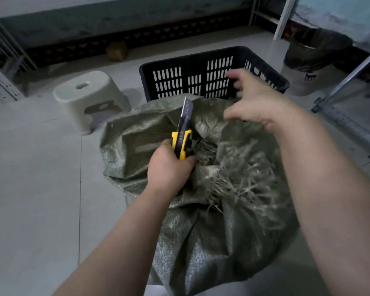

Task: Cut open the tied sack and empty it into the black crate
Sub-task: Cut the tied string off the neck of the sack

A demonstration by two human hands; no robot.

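A green woven sack (201, 231) stands on the floor in front of me, its gathered top loose with frayed pale fibres (239, 180) spread over it. My left hand (169, 169) grips a yellow and black utility knife (183, 133), blade out and pointing up and away, at the sack's neck. My right hand (256, 101) hovers over the far side of the sack with fingers spread, holding nothing. The black slotted crate (179, 77) stands just behind the sack.
A cream plastic stool (90, 97) sits on the floor to the left of the crate. A lined waste bin (312, 60) and metal shelf legs (346, 112) stand at the right. A wall with a dark skirting runs along the back.
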